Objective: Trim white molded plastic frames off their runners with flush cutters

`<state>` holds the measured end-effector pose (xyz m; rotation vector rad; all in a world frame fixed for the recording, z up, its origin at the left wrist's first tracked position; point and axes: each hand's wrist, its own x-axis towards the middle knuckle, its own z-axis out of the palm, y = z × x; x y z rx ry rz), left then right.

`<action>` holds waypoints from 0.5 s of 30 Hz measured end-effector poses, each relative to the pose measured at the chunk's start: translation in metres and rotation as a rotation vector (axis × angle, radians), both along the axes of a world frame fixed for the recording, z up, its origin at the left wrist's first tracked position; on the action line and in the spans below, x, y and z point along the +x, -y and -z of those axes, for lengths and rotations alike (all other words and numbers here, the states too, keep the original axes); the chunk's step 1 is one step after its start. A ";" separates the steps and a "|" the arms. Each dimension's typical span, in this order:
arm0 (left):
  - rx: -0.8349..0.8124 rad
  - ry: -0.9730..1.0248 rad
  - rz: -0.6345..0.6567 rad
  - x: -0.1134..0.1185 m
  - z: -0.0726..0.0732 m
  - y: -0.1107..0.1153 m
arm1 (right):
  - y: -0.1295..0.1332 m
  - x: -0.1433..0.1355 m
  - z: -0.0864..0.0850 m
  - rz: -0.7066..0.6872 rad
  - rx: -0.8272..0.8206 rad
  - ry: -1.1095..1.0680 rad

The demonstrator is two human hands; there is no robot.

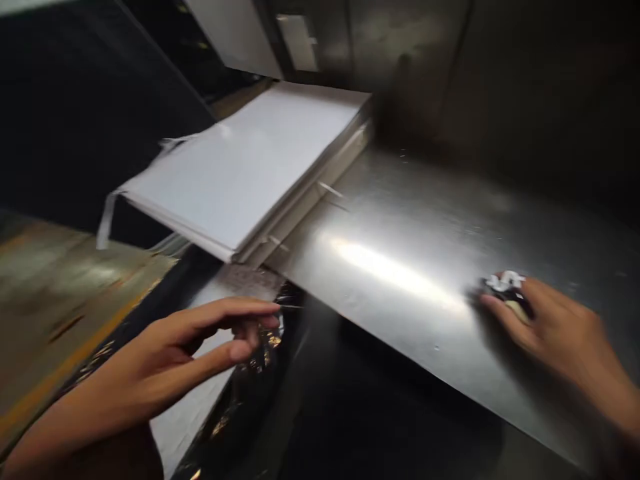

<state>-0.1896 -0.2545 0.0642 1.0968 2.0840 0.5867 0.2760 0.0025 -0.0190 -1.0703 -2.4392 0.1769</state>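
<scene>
My left hand (185,363) reaches in from the lower left with its thumb and forefinger apart and nothing visible between them. Behind its fingertips lies shiny black plastic film (273,347), and I cannot tell whether they touch it. My right hand (555,327) is above the metal table (400,220), closed around a small black thing with crumpled white bits and a cream-coloured part (505,283). Blur hides what kind of thing that is. Left of the table's middle sits a stack of white sheets (250,153), with loose strips sticking out from its sides.
A dark panel (100,107) stands at the left, over a worn floor with a yellow line (115,327). Metal walls (415,67) close off the back, with a pale plate (299,41) on them. The table's front edge slants down to the right.
</scene>
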 end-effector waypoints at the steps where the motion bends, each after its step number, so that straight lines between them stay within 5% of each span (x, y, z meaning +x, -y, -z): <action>1: 0.028 0.054 0.099 0.021 -0.004 -0.029 | -0.001 0.003 -0.002 -0.043 0.034 -0.004; 5: 0.261 0.173 0.548 0.106 -0.002 -0.151 | -0.005 -0.002 0.000 -0.057 0.021 -0.046; 8: 0.434 0.259 0.670 0.157 0.015 -0.224 | -0.004 -0.004 0.000 -0.042 0.005 -0.090; 11: 0.472 0.386 0.749 0.190 0.037 -0.267 | -0.004 -0.001 -0.001 -0.025 0.000 -0.095; 15: 0.476 0.624 0.776 0.207 0.062 -0.282 | -0.005 0.001 -0.001 -0.026 -0.061 -0.098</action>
